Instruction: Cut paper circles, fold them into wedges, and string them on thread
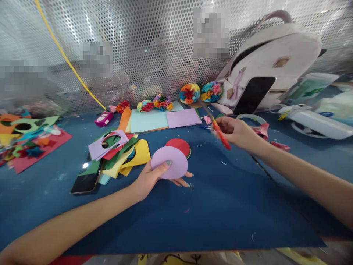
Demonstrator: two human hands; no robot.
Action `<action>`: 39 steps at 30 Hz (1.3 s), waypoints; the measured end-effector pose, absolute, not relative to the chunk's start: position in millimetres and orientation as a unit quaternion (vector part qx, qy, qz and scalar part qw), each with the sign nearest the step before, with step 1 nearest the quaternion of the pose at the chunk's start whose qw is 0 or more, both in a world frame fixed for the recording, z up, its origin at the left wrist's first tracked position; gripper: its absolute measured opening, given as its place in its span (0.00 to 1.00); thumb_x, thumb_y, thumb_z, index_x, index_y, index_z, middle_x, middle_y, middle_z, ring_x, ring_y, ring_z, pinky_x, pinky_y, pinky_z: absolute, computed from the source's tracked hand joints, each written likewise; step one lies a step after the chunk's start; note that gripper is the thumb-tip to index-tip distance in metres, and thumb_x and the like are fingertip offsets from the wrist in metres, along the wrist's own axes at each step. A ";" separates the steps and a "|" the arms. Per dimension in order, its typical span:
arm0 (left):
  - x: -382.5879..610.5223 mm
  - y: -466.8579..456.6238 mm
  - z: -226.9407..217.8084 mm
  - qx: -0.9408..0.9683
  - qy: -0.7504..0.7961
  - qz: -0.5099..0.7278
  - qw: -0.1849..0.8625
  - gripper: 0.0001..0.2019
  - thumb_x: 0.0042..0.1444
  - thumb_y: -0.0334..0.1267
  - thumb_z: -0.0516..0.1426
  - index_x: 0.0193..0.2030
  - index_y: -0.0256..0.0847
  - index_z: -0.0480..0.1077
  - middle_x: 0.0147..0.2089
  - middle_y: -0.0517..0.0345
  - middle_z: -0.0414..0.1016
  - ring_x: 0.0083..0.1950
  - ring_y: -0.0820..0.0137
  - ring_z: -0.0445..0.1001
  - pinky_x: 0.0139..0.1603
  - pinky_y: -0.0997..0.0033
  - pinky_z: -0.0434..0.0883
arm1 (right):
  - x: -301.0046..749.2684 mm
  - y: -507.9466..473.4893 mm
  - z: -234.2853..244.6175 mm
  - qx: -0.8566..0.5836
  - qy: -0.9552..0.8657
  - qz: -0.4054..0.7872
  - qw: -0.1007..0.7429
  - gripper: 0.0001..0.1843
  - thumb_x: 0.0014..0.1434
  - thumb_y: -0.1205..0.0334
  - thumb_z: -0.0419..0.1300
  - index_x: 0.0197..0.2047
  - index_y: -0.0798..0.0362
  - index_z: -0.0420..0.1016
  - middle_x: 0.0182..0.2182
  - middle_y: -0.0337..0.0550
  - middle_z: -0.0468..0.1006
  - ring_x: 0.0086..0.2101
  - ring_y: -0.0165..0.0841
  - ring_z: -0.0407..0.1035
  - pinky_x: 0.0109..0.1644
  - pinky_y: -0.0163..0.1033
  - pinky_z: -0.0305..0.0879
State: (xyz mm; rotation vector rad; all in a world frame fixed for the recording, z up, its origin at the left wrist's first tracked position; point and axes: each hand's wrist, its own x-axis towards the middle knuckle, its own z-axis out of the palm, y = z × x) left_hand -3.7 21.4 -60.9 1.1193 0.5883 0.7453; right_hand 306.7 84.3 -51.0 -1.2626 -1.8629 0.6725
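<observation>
A round lilac paper disc (176,162) is pinched in my left hand (147,178), thumb on top and fingers beneath. Just behind it a red paper disc (180,145) lies on the blue table mat, with a thin green edge showing under it. My right hand (230,129) is closed on scissors (220,134) with red and yellow handles, their blades pointing up and away. Left of the discs is a pile of coloured paper offcuts; the top lilac sheet (95,150) has a round hole in it.
Light blue sheets (149,122), a lilac sheet (183,117) and several crumpled paper flowers (190,93) lie at the back. A white backpack (264,55) leans against the perforated metal screen. One phone (85,183) lies left; another phone (255,95) rests against the backpack.
</observation>
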 end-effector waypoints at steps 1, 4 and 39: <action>-2.8 21.5 -61.4 0.514 0.266 0.342 0.740 0.21 0.69 0.49 0.59 0.54 0.29 0.74 0.49 0.31 0.84 0.41 0.52 0.87 0.41 0.61 0.80 | 295.1 76.2 -53.4 -0.476 -0.728 0.302 0.390 0.15 0.65 0.46 0.58 0.39 0.50 0.68 0.29 0.43 0.76 0.29 0.36 0.72 0.31 0.40 0.69; 2.1 19.7 -63.1 0.524 0.261 0.354 0.729 0.22 0.70 0.49 0.58 0.56 0.29 0.74 0.49 0.31 0.84 0.42 0.53 0.86 0.36 0.66 0.78 | 263.6 50.4 -63.8 -0.421 -0.713 0.389 0.405 0.17 0.64 0.45 0.62 0.37 0.49 0.66 0.34 0.43 0.79 0.31 0.36 0.74 0.35 0.39 0.73; 2.2 4.6 -57.6 0.629 0.360 0.259 0.638 0.29 0.69 0.56 0.56 0.27 0.31 0.77 0.26 0.44 0.80 0.20 0.74 0.71 0.22 0.77 0.65 | 261.2 36.2 -59.3 -0.371 -0.656 0.442 0.486 0.18 0.55 0.56 0.74 0.39 0.46 0.68 0.41 0.43 0.81 0.38 0.39 0.76 0.34 0.40 0.74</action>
